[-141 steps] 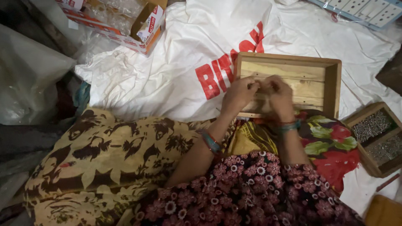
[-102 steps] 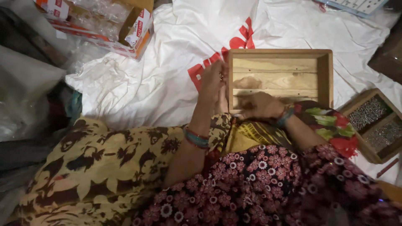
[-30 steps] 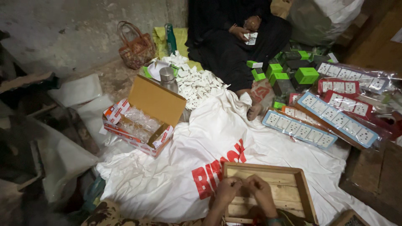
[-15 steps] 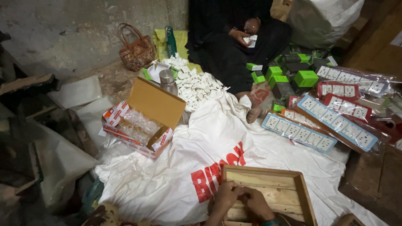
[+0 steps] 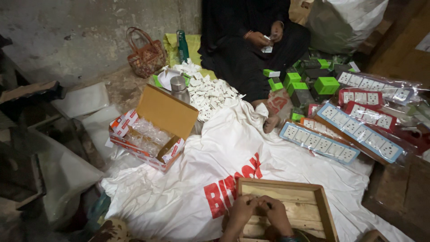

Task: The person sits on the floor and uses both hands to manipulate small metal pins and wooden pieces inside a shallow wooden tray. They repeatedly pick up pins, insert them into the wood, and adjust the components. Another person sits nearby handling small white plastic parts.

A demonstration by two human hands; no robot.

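Note:
My left hand and my right hand are at the bottom edge of the head view, over a shallow wooden tray. Their curled fingers meet at the tips above the tray's bare slats. Whatever is pinched between them is too small and dark to make out. The tray rests on a white sack cloth with red print spread over the floor. My forearms are cut off by the frame's edge.
An open cardboard box of clear packets sits to the left. Behind it are a steel flask and a heap of white pieces. Another person in black sits opposite. Green boxes and wrapped socket strips lie right.
The view has lifted from my lap and the tray to the room beyond. My hands have stayed together over the tray. The other person's hands keep working at a small white piece.

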